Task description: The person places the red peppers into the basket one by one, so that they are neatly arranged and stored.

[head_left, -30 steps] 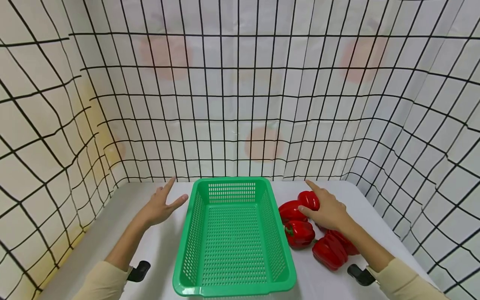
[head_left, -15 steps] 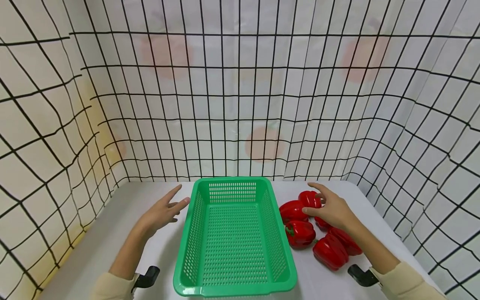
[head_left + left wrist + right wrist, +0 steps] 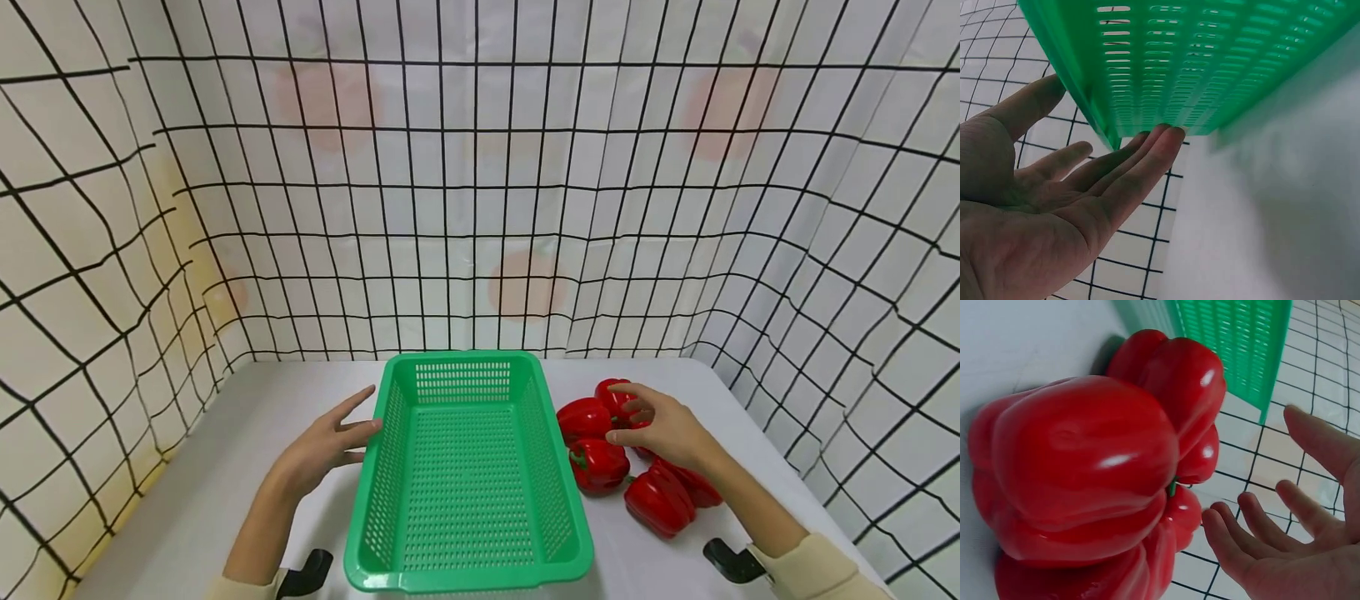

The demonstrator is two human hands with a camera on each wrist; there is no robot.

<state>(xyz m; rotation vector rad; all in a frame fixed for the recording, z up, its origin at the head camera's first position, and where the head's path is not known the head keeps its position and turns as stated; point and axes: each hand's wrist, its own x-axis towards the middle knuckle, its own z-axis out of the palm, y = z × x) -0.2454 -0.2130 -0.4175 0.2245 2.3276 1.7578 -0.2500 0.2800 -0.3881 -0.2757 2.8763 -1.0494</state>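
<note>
A green plastic basket with slotted walls stands in the middle of the table, nothing inside it. At its left side is my left hand, fingers spread and thumb by the rim; in the left wrist view the fingers are close to the slotted wall, and I cannot tell if they touch. Several glossy red bell peppers lie in a group right of the basket. Over them hovers my right hand, fingers loosely bent, holding nothing. In the right wrist view that hand is apart from the large near pepper.
A white table lies under everything. White walls with a black grid enclose it at the back and both sides. Black wrist-camera mounts stick out from both beige sleeves.
My left hand has come right and down to the basket's left rim. My right hand has lowered slightly, its fingers more bent. Basket and peppers stay in place.
</note>
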